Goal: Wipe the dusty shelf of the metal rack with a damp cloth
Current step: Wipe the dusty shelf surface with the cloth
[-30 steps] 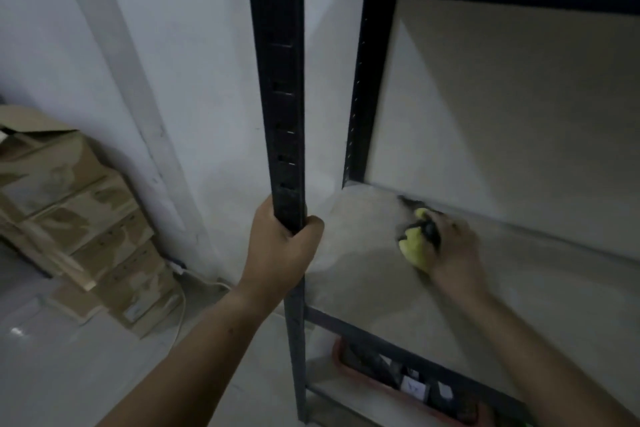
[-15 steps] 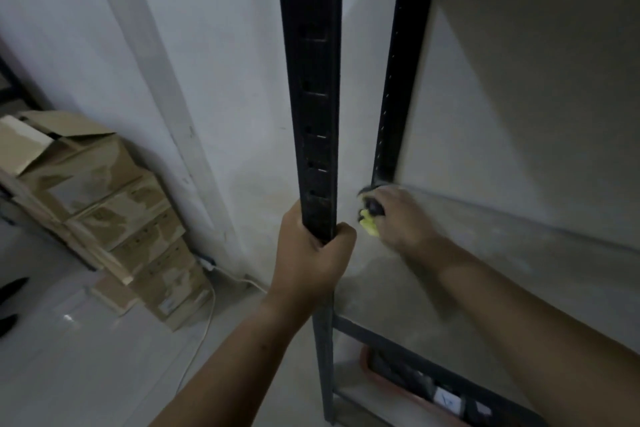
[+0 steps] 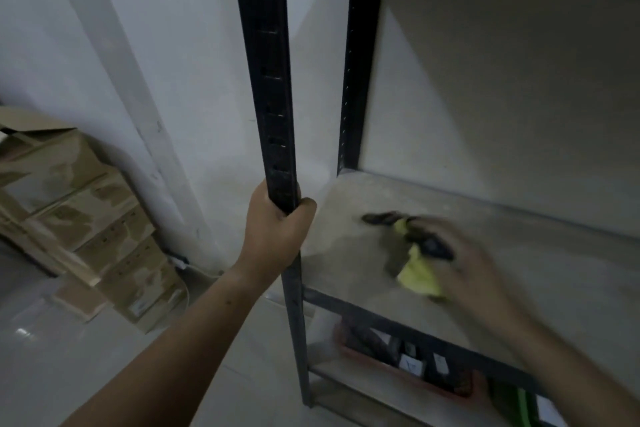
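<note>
One cloth (image 3: 419, 276) sits gripped under right hand (image 3: 465, 253).

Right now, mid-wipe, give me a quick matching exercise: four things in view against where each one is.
Things:
1 left hand
2 yellow cloth
3 cardboard boxes
4 red tray

Places:
a stacked on the floor by the wall
b on the lower shelf
c gripping the rack's front post
d on the dusty shelf, held by the right hand

Pairs: 1-c; 2-d; 3-a; 4-b.
</note>
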A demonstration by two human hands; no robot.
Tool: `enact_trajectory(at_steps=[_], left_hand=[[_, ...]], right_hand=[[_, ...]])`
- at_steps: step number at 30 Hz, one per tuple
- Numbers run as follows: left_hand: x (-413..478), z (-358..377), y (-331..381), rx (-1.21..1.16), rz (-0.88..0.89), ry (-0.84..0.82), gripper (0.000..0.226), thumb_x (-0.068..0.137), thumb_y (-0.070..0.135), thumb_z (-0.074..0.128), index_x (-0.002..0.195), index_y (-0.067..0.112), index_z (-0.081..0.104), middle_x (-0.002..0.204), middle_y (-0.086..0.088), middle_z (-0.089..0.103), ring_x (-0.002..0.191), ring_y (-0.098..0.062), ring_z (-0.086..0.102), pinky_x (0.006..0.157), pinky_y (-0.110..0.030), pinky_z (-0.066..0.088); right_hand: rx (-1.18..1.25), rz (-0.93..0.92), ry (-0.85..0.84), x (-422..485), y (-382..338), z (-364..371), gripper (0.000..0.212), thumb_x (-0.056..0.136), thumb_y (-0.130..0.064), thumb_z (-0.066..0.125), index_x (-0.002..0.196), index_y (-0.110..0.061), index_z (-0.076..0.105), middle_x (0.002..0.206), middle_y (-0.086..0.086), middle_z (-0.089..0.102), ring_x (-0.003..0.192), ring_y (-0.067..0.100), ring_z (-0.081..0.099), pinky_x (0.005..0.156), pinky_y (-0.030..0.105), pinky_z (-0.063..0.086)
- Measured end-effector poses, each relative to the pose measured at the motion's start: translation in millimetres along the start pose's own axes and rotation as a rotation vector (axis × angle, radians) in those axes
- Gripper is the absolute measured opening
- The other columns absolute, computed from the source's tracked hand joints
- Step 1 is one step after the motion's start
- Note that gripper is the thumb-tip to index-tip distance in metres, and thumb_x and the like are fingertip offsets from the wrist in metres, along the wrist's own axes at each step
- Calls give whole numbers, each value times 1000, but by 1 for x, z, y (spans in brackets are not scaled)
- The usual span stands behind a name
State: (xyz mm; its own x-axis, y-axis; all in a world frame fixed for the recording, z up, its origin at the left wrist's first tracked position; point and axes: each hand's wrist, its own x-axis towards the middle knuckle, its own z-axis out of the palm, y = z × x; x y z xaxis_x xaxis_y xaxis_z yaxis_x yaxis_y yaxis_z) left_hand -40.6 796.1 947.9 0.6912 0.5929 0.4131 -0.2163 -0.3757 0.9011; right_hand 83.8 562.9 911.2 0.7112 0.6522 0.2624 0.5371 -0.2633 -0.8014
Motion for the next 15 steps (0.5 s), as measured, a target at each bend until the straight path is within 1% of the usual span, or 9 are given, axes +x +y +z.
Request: enact_trajectory(at_steps=[1, 2, 3, 4, 6, 7, 10, 12, 15], left_hand=[[0, 0, 1, -2, 1, -4, 24, 74, 8, 54, 68, 18, 32, 59, 2, 29, 50, -13, 31, 49, -28, 29], [0, 0, 1, -5, 2, -7, 26, 73, 9, 54, 67, 21, 32, 58, 5, 29, 50, -11, 30, 49, -26, 29], [0, 0, 2, -6, 0, -8, 28, 73, 9, 54, 65, 26, 32, 58, 8, 29, 49, -10, 30, 49, -25, 29], [0, 0, 2, -7, -6, -5, 29, 73, 10, 54, 65, 28, 32, 57, 9, 29, 49, -9, 30, 49, -25, 29], [0, 0, 1, -4, -17, 4, 27, 73, 11, 53, 66, 25, 32, 57, 9, 30, 49, -9, 30, 49, -23, 29], [0, 0, 0, -3, -20, 6, 25, 73, 11, 53, 66, 23, 32, 57, 9, 30, 49, -9, 30, 48, -22, 29], [1, 1, -2, 0, -32, 22, 22, 72, 11, 53, 67, 21, 34, 56, 10, 31, 49, -8, 32, 48, -21, 31], [2, 2, -3, -3, -32, 29, 22, 72, 11, 53, 66, 24, 36, 56, 11, 32, 49, -7, 33, 47, -19, 31], [3, 2, -5, -12, -19, 25, 29, 72, 10, 53, 63, 31, 35, 55, 11, 32, 48, -7, 33, 48, -17, 30]], right_hand=[[-96, 21, 127, 3, 13, -20, 35, 82, -30, 61, 117, -26, 64, 121, -8, 63, 109, 5, 58, 91, 13, 43], [-215, 55, 230, 9, 30, -39, 39, 80, -36, 57, 116, -23, 64, 118, -1, 64, 106, 11, 59, 87, 16, 44], [-343, 127, 298, 16, 52, -57, 44, 78, -38, 53, 116, -19, 64, 116, 6, 64, 104, 20, 60, 83, 22, 44], [-451, 225, 310, 24, 74, -69, 46, 78, -40, 52, 115, -16, 64, 114, 11, 65, 103, 28, 60, 82, 28, 45], [-642, 439, 221, 38, 106, -72, 48, 80, -48, 51, 114, -15, 61, 111, 17, 64, 99, 36, 60, 83, 37, 47], [-728, 468, 204, 45, 116, -65, 51, 81, -51, 48, 113, -14, 59, 109, 19, 63, 98, 38, 59, 85, 40, 47], [-804, 353, 223, 78, 113, -24, 41, 83, -42, 50, 104, -8, 58, 103, 21, 61, 98, 38, 57, 88, 43, 44], [-724, 253, 197, 104, 95, 8, 35, 76, -43, 52, 93, -13, 59, 96, 17, 63, 94, 36, 59, 84, 41, 46], [-620, 94, 130, 135, 65, 63, 31, 75, -42, 57, 95, -18, 60, 99, 11, 62, 93, 34, 58, 81, 37, 44]])
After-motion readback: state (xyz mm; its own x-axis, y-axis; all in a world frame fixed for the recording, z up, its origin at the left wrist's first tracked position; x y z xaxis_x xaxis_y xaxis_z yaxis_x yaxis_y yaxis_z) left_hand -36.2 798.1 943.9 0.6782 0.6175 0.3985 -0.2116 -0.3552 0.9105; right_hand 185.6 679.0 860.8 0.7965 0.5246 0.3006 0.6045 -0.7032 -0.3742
